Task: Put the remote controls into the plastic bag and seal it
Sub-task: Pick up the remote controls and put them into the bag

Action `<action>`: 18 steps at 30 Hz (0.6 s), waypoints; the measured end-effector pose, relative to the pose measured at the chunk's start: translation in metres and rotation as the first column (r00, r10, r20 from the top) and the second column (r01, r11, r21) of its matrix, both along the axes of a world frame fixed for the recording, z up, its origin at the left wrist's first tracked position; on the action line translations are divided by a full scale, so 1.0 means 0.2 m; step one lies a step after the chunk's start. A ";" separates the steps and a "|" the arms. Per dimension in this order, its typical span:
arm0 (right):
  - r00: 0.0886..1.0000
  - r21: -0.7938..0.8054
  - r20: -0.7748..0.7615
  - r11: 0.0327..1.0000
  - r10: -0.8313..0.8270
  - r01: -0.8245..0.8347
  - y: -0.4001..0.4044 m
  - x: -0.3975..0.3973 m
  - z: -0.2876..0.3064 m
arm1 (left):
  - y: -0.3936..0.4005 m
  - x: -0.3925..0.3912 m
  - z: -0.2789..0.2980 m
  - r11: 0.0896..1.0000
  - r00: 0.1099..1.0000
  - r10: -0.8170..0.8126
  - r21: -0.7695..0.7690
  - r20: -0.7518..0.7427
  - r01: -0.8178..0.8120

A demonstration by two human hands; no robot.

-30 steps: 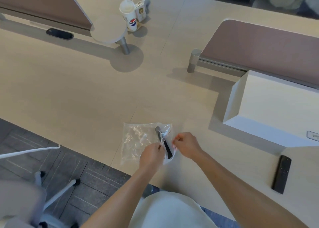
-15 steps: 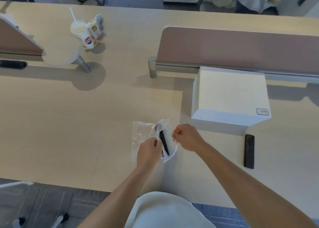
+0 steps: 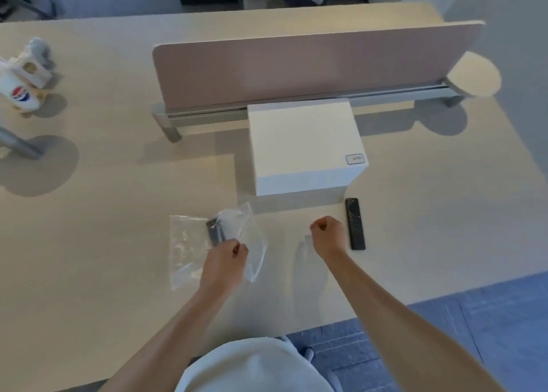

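Note:
A clear plastic bag [image 3: 189,243] lies on the pale table in front of me, its mouth raised on the right side. One dark remote control [image 3: 214,231] sits inside it, partly hidden by my left hand [image 3: 225,258], which pinches the bag's edge. A second black remote control [image 3: 355,223] lies flat on the table to the right, just below a white box. My right hand [image 3: 327,234] hovers as a loose fist just left of that remote, apart from it and holding nothing.
A white box [image 3: 305,145] stands behind the remotes, against a pink desk divider [image 3: 296,65]. A paper cup [image 3: 17,92] and small cartons stand at the far left. The table's front edge runs just below my forearms, with blue carpet beyond it.
My right hand let go of the bag's mouth and moved right, toward the second remote. My left hand kept hold of the bag. The view swung to the right.

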State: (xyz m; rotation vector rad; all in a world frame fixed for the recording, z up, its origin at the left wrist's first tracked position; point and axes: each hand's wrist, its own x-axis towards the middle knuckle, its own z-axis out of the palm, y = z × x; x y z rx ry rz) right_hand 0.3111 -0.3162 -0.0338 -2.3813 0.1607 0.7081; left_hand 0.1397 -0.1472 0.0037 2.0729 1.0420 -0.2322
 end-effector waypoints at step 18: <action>0.970 0.029 -0.058 0.971 -0.236 0.238 -0.49 0.16 -0.26 | -0.15 0.06 -0.06 0.998 0.999 -0.047 -0.037 -0.019 0.047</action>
